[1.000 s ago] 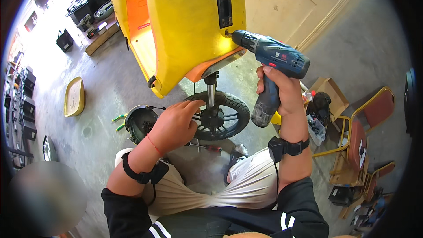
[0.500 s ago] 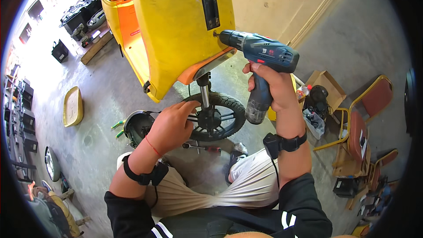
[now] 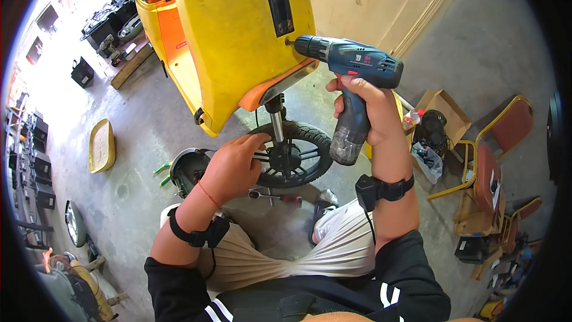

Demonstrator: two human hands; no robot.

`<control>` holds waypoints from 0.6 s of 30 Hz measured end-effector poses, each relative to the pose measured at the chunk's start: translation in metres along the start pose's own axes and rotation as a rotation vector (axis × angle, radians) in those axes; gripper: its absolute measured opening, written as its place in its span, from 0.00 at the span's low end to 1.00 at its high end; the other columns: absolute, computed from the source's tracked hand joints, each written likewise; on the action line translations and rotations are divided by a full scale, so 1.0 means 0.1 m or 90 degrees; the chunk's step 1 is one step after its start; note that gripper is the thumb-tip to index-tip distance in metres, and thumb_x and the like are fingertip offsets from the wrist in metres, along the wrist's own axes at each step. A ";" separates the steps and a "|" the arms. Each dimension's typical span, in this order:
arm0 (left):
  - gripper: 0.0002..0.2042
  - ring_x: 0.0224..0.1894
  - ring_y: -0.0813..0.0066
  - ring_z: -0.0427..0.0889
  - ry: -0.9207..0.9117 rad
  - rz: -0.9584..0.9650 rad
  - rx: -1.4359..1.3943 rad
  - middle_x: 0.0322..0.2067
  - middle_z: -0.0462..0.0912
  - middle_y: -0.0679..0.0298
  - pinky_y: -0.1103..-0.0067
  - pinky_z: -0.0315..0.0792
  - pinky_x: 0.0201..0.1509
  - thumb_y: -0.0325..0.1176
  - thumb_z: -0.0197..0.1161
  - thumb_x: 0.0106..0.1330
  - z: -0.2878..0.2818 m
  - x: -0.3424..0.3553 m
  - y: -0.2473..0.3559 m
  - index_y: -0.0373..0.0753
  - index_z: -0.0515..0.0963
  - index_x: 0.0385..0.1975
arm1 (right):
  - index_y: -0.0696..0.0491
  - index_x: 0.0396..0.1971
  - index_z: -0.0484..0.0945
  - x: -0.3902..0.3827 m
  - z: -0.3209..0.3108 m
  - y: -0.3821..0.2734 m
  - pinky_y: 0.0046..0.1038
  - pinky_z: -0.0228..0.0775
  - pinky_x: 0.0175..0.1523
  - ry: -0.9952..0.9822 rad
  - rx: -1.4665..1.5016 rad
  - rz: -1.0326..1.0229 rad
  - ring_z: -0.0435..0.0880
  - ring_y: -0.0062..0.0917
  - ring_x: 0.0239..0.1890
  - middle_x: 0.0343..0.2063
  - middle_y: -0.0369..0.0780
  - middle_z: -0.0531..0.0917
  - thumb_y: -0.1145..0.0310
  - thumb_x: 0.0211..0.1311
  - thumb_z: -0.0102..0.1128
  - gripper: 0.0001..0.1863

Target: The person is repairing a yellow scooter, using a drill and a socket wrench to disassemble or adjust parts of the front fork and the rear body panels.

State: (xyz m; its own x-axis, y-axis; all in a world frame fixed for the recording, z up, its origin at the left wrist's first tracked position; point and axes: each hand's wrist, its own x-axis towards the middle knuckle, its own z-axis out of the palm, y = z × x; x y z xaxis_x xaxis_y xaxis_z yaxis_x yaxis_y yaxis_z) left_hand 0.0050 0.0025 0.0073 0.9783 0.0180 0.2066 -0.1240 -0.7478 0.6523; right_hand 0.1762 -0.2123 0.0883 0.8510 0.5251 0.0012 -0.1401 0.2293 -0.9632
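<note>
My right hand (image 3: 364, 104) is wrapped round the handle of a blue-black cordless drill (image 3: 363, 62). The drill lies nearly level, its bit meeting a small hole just below the dark slotted plate on the yellow front panel (image 3: 238, 42) of a scooter. Lower left, my left hand (image 3: 233, 164) hangs in front of the scooter's front wheel (image 3: 319, 143), fingers bent and close together. Whatever they may hold is hidden from view. A chrome fork leg (image 3: 277, 126) rises from the wheel hub right beside those fingertips.
A ratchet with a red handle (image 3: 289, 199) lies on the floor under the wheel. Left of my left hand are a round black shell (image 3: 189, 170) and green-handled pliers (image 3: 164, 174). A yellow panel (image 3: 102, 146) lies farther left; red-padded chairs (image 3: 506, 125) stand at right.
The view has shifted slightly. The drill stays at the same hole, its body tipped a little differently. My left hand keeps its place near the wheel.
</note>
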 end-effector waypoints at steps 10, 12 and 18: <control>0.21 0.48 0.52 0.83 -0.001 -0.009 -0.014 0.43 0.85 0.52 0.66 0.76 0.54 0.20 0.54 0.55 0.00 0.03 0.01 0.35 0.77 0.52 | 0.58 0.47 0.78 -0.01 -0.02 -0.01 0.27 0.75 0.27 -0.004 -0.002 -0.005 0.82 0.24 0.22 0.35 0.45 0.86 0.68 0.63 0.63 0.15; 0.21 0.48 0.53 0.84 0.007 -0.011 -0.012 0.43 0.85 0.52 0.67 0.77 0.54 0.19 0.54 0.56 0.01 0.03 0.01 0.35 0.77 0.52 | 0.59 0.46 0.79 -0.02 -0.01 -0.01 0.26 0.76 0.28 -0.016 0.029 -0.002 0.82 0.24 0.23 0.35 0.44 0.86 0.68 0.62 0.63 0.15; 0.19 0.43 0.59 0.86 0.031 -0.001 -0.007 0.40 0.86 0.54 0.72 0.77 0.49 0.19 0.54 0.59 -0.01 0.01 0.04 0.35 0.77 0.52 | 0.59 0.42 0.80 -0.01 -0.03 0.00 0.26 0.76 0.28 -0.008 0.007 -0.008 0.83 0.24 0.23 0.32 0.43 0.86 0.68 0.61 0.65 0.13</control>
State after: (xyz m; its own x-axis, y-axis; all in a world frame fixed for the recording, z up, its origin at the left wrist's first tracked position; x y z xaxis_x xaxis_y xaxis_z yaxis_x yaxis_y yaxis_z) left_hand 0.0048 -0.0004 0.0109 0.9691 0.0520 0.2411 -0.1245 -0.7407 0.6601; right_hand 0.1767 -0.2159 0.0879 0.8467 0.5318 0.0170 -0.1350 0.2456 -0.9599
